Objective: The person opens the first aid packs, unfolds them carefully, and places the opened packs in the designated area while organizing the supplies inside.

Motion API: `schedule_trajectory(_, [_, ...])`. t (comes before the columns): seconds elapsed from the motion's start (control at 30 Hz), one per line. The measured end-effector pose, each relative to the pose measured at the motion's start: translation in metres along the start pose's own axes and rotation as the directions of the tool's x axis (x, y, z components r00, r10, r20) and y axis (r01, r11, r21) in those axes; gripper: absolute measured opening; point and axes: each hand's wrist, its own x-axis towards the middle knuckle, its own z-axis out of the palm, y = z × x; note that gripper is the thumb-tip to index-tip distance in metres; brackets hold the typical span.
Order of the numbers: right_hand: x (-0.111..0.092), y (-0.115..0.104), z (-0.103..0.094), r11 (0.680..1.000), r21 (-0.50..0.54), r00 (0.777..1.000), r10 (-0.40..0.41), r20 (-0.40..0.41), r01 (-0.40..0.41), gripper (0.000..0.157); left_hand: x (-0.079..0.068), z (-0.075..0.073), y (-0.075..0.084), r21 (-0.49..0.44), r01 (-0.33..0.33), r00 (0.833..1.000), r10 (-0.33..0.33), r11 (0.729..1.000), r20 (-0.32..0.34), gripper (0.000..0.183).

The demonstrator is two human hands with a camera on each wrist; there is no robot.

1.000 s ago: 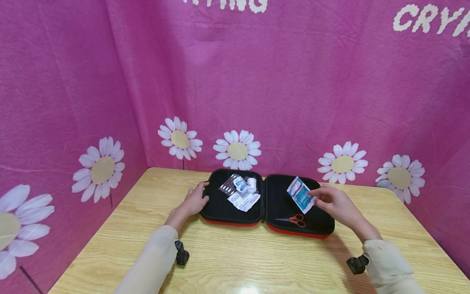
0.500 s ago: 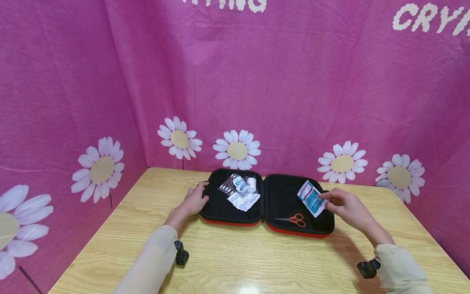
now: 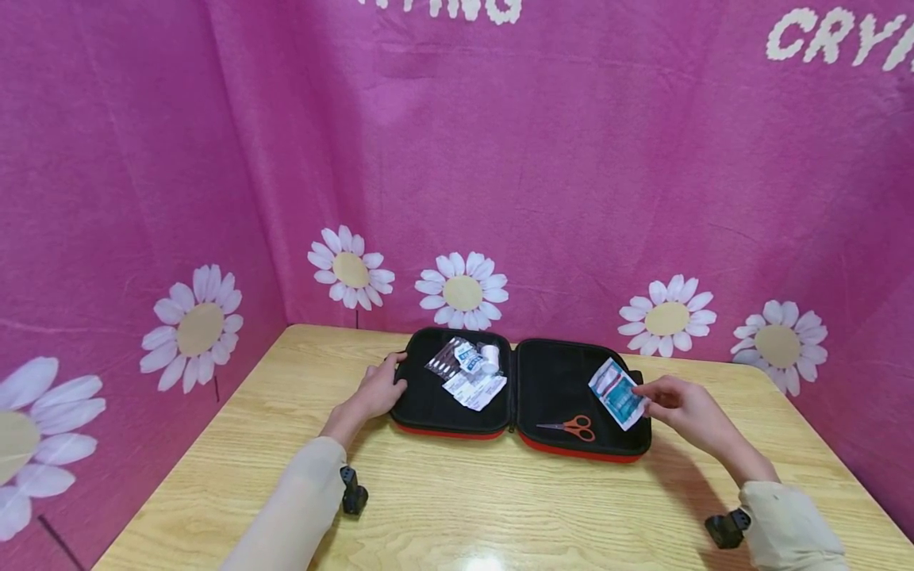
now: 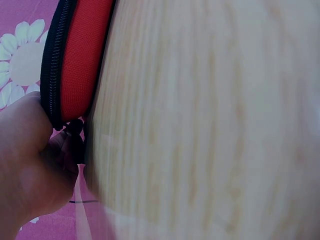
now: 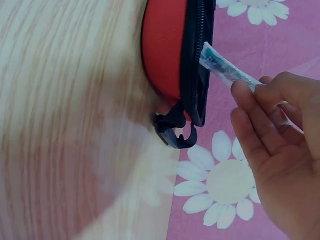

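Note:
A red case with a black lining [image 3: 546, 381] lies unzipped and spread flat on the table. My left hand [image 3: 373, 392] grips its left side, the thumb over the zipped rim in the left wrist view. Between thumb and fingertips my right hand [image 3: 681, 408] pinches a teal-and-white sachet [image 3: 616, 392] over the right half's outer edge. In the right wrist view the sachet [image 5: 225, 67] is seen nearly edge-on, beside the zipper. Orange-handled scissors [image 3: 580, 428] lie in the right half. The left half holds a pack of cotton swabs [image 3: 443, 365], a white roll [image 3: 489, 354] and white paper packets [image 3: 473, 393].
The case stands near the back of a wooden table [image 3: 443, 507]. Behind and beside it hangs a pink cloth [image 3: 557, 182] with daisies. A black strap loop [image 5: 175, 132] sticks out from the case's right side.
My right hand has moved rightward with the sachet, from the middle of the right half to its outer edge. My left hand has stayed on the case.

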Motion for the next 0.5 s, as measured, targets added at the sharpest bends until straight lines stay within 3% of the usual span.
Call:
schedule_trajectory(0.23, [-0.001,0.003,0.001,0.991,-0.066,0.991,0.119,0.062,-0.115,0.024,-0.001,-0.001,0.002,-0.005,0.002,1.000,-0.002,1.000,0.004,0.054])
schedule_trajectory(0.5, [0.007,0.010,0.006,0.983,-0.141,0.985,0.135,0.104,-0.120,0.022,-0.002,-0.001,0.002,-0.010,0.012,1.000,-0.012,1.000,0.007,0.054])
